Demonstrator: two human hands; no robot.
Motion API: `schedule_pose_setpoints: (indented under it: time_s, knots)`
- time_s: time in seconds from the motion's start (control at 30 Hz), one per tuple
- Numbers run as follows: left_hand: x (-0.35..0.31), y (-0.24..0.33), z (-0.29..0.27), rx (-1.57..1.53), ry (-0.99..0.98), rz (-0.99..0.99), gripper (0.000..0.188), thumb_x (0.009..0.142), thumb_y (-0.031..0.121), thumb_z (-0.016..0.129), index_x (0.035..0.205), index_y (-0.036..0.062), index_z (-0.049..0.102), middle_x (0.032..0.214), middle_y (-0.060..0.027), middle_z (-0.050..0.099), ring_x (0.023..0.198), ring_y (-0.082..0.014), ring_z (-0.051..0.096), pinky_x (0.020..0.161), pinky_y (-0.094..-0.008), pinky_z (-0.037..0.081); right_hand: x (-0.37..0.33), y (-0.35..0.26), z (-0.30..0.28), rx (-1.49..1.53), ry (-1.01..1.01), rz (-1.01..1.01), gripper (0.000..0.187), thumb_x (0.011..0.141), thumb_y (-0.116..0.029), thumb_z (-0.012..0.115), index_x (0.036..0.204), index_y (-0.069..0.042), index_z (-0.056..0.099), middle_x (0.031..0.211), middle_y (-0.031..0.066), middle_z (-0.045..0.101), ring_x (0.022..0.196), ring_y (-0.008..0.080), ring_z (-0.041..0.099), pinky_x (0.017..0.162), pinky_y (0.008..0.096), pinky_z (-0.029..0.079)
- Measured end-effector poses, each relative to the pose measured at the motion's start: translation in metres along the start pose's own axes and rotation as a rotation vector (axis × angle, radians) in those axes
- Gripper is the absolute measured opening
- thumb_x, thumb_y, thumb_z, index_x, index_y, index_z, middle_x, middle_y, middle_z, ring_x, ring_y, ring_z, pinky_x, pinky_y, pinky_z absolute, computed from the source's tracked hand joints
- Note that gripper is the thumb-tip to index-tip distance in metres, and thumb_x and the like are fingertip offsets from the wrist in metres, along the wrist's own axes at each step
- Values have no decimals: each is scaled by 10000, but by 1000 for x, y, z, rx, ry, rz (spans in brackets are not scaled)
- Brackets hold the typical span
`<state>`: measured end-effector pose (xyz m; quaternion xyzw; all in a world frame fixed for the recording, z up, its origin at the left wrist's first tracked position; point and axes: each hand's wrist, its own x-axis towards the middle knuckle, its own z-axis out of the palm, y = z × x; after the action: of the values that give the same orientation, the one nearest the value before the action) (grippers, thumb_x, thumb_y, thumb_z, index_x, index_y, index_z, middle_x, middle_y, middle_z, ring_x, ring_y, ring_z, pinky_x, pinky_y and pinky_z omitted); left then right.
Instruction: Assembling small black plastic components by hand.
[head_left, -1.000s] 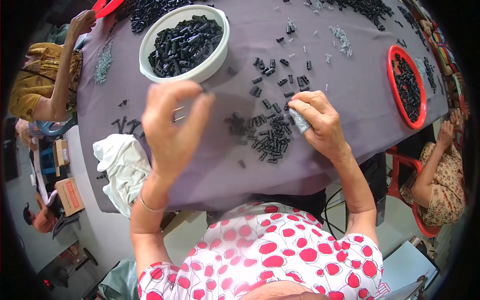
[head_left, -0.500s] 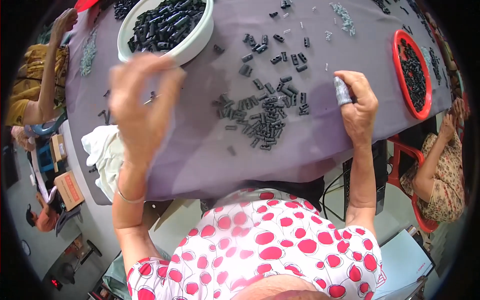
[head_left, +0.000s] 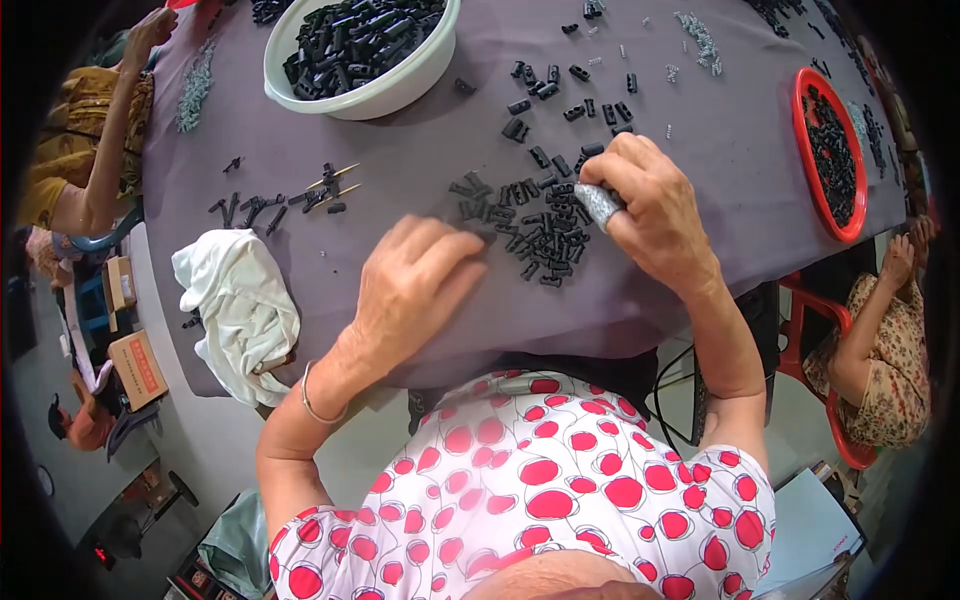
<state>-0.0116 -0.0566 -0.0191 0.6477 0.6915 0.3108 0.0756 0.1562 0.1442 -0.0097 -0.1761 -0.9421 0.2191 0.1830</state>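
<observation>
A pile of small black plastic tube-like pieces (head_left: 541, 236) lies on the grey-purple cloth before me. My left hand (head_left: 412, 283) is at the pile's left edge, palm down. Its fingertips are smeared by motion, and whether they touch or grip a piece cannot be seen. Above the pile's right side is my right hand (head_left: 655, 208), with the fingers curled in against the thumb. A grey wrapping (head_left: 599, 206) covers that thumb. Anything inside the pinch is hidden. More black pieces lie loosely beyond the pile, along with small metal springs (head_left: 700, 42).
A white bowl (head_left: 455, 62) heaped with black pieces stands at the far left; a red basket (head_left: 801, 130) of small black parts is at right. Thin black parts (head_left: 262, 207) and a white cloth (head_left: 240, 310) lie at left. Other people sit at both sides.
My left hand has come down and right from beside the white bowl to the pile. My right hand has moved left, from the bare cloth to over the pile's right side.
</observation>
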Motion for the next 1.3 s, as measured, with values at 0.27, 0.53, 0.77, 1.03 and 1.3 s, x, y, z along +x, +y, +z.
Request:
schedule_pose_setpoints:
  time_s: [0.27, 0.53, 0.77, 1.03, 1.3]
  knots:
    - [29, 0, 6, -26, 49, -55, 189, 738, 12, 678, 919, 52, 641, 877, -79, 615, 828, -276, 584, 705, -376, 494, 7, -2, -2, -40, -85, 45, 133, 709, -46, 603, 840, -65, 620, 805, 84, 548, 822, 284, 561, 697, 403, 452]
    - [32, -4, 16, -59, 149, -133, 217, 732, -32, 678, 937, 28, 643, 911, -92, 617, 825, -252, 590, 689, -343, 498, -3, 6, -13, 148, -66, 199, 229, 696, -36, 586, 921, -41, 626, 812, 115, 530, 821, 311, 542, 724, 400, 447]
    - [40, -7, 13, -58, 276, -83, 302, 697, -23, 721, 984, 24, 639, 1012, -100, 623, 945, -291, 559, 827, -371, 456, 5, 8, -9, 85, 33, 40, 233, 684, -22, 608, 912, -62, 634, 824, 81, 537, 842, 286, 543, 747, 397, 438]
    - [33, -14, 20, -66, 178, 3, 284, 685, 50, 739, 951, 55, 639, 990, -71, 623, 950, -296, 549, 829, -415, 439, 18, -4, -8, -288, -161, 6, 215, 657, -22, 625, 860, -89, 607, 852, 62, 526, 868, 267, 533, 701, 387, 419]
    - [30, -12, 22, -315, 302, -151, 282, 671, 9, 749, 933, 46, 652, 963, -90, 629, 884, -277, 575, 747, -362, 479, 9, -5, -1, -192, -90, 34, 221, 653, -26, 605, 864, -87, 576, 863, 62, 511, 874, 275, 523, 698, 390, 404]
